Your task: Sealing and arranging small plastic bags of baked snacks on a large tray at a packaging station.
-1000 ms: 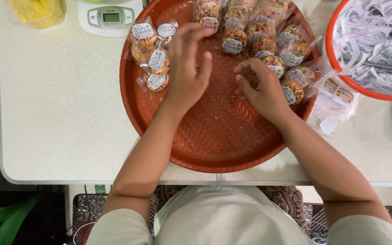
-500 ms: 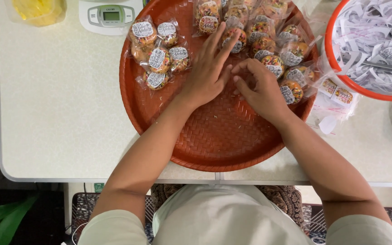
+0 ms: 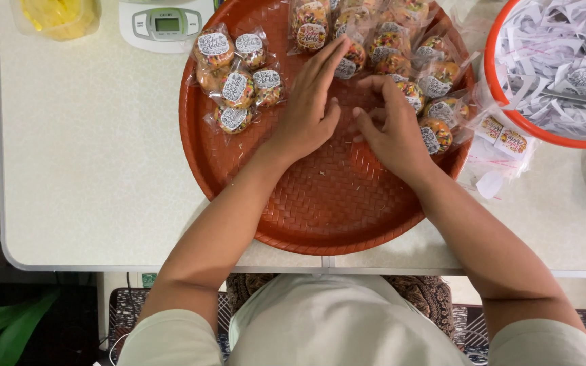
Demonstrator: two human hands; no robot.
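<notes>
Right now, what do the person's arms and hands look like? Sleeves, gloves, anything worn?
Both hands are bare: no gloves, rings, watch or bands show on the left hand or the right hand. The forearms are uncovered to above the elbow. Short, pale beige sleeves cover the upper arms, matching the shirt. No markings are visible.

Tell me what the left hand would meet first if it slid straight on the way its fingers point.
The left hand points up and slightly right across the round reddish-brown woven tray. Its fingertips already reach a clear-wrapped sprinkled cookie with a round white label, so that packet likely comes first; actual contact is unclear.
</notes>
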